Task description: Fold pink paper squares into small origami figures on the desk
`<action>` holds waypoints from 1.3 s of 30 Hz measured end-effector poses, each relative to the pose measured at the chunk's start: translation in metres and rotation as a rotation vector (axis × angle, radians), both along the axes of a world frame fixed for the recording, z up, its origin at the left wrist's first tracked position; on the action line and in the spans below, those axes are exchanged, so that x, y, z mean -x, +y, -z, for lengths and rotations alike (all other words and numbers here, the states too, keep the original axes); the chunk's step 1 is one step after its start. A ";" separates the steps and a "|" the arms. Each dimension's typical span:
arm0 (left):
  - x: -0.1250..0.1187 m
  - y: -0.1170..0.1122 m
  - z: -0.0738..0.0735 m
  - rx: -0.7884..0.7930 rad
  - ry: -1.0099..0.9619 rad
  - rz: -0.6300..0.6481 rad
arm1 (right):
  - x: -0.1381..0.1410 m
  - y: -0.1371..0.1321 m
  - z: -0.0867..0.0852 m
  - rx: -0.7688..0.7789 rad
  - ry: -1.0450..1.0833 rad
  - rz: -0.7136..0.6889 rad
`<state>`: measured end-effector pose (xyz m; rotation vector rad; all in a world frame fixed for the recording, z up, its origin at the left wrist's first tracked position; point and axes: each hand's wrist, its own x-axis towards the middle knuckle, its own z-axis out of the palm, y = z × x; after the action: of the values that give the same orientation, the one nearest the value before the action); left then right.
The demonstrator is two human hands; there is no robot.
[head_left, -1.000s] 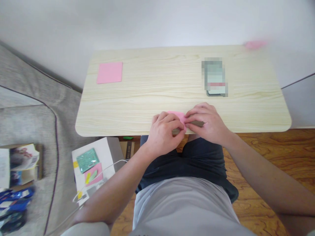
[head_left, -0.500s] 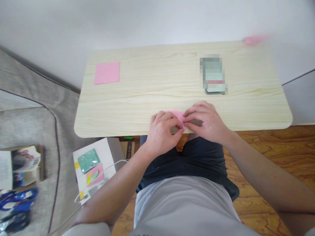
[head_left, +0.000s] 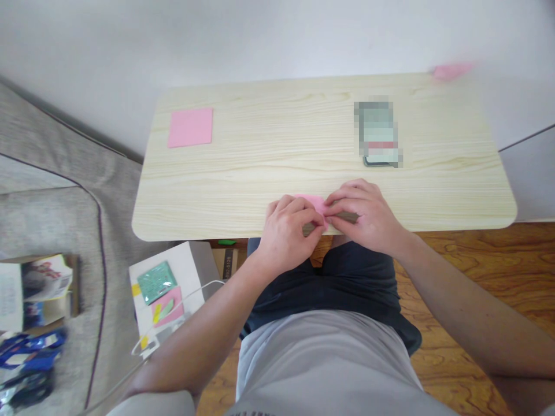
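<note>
Near the front edge of the table, a piece of pink paper (head_left: 317, 202) lies between my two hands, mostly covered by my fingers. My left hand (head_left: 291, 228) is closed, its thumb and forefinger pinching the paper's near right part. From the other side my right hand (head_left: 362, 214) grips the paper's right edge between thumb and fingertips. How the paper is folded underneath cannot be made out. A flat pink square of paper (head_left: 191, 127) lies at the table's far left.
A blurred-out phone-like device (head_left: 379, 136) lies on the pale wooden table (head_left: 269, 144). A pink folded piece (head_left: 453, 71) sits at the far right corner. Left below, a white box (head_left: 180, 260) carries a green packet (head_left: 156, 283) and a cable. A grey sofa (head_left: 117, 202) stands left.
Both hands keep their pinch on the pink paper with barely any finger movement. The whole view has shifted very slightly.
</note>
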<state>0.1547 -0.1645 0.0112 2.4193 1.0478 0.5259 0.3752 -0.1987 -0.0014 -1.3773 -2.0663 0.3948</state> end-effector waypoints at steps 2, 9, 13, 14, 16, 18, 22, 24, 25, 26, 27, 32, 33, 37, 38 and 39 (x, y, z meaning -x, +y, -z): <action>0.000 0.000 0.000 0.004 0.002 -0.003 | 0.000 0.000 0.000 0.000 -0.003 0.000; 0.001 0.001 0.000 0.018 -0.009 0.000 | 0.005 -0.008 0.000 -0.014 -0.015 0.032; 0.003 0.002 0.000 0.014 -0.021 0.011 | 0.010 -0.019 0.002 -0.006 0.000 0.090; 0.003 0.002 0.000 0.011 -0.026 0.011 | 0.011 -0.021 0.003 -0.002 0.005 0.099; 0.003 0.002 0.000 0.009 -0.036 0.010 | 0.013 -0.024 0.004 0.002 0.010 0.111; 0.004 0.003 0.000 0.010 -0.041 0.013 | 0.013 -0.025 0.005 -0.002 0.011 0.118; 0.005 0.003 0.000 0.009 -0.037 0.024 | 0.014 -0.025 0.005 -0.011 0.006 0.127; 0.006 0.004 0.000 0.007 -0.033 0.032 | 0.015 -0.024 0.005 -0.011 0.004 0.131; 0.007 0.004 0.000 0.006 -0.031 0.037 | 0.015 -0.024 0.005 -0.012 0.004 0.132; 0.007 0.005 0.000 0.006 -0.032 0.042 | 0.015 -0.023 0.005 -0.012 0.005 0.132; 0.008 0.005 0.001 0.007 -0.035 0.048 | 0.015 -0.023 0.005 -0.012 0.006 0.133; 0.013 0.006 0.003 0.002 -0.075 0.082 | 0.015 -0.022 0.002 0.010 0.013 0.128; 0.014 0.005 0.003 -0.002 -0.082 0.094 | 0.015 -0.022 0.002 0.015 0.015 0.128; 0.020 0.003 0.005 -0.029 -0.098 0.127 | 0.015 -0.021 0.000 0.023 0.012 0.133; 0.022 0.003 0.005 -0.037 -0.098 0.129 | 0.016 -0.021 0.000 0.026 0.010 0.134; 0.023 0.002 0.006 -0.045 -0.094 0.129 | 0.016 -0.021 0.000 0.028 0.009 0.133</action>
<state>0.1318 -0.1622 0.0053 2.4549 0.8427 0.6181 0.3592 -0.2195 -0.0012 -1.5171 -1.9553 0.3739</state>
